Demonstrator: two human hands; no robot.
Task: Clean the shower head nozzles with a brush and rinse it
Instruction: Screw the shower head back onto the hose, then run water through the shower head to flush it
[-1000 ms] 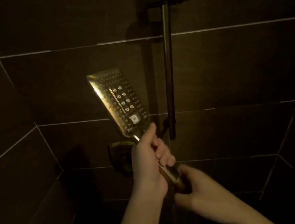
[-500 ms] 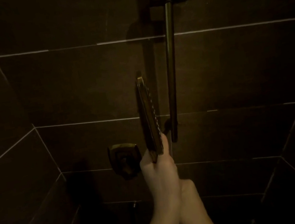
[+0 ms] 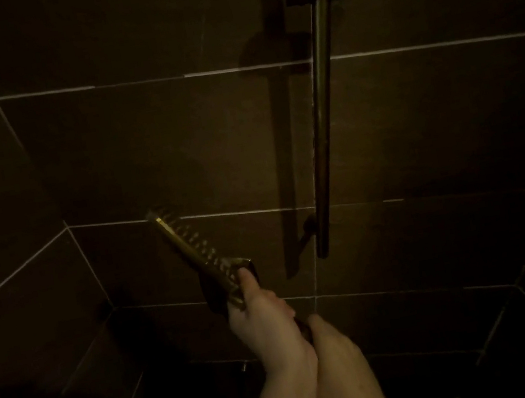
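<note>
Brass-toned shower head [image 3: 192, 245], one of it, seen edge-on from the head view, slants up toward the left wall below the single slide rail [image 3: 324, 140], near the tiled corner; left hand [image 3: 267, 319] curls round its handle just under the head, right hand [image 3: 329, 337] sits lower at the handle's end, though whether it grips I cannot tell. No brush in sight; my judgement: keep a firm two-handed hold and turn the nozzle face back upward before scrubbing.
</note>
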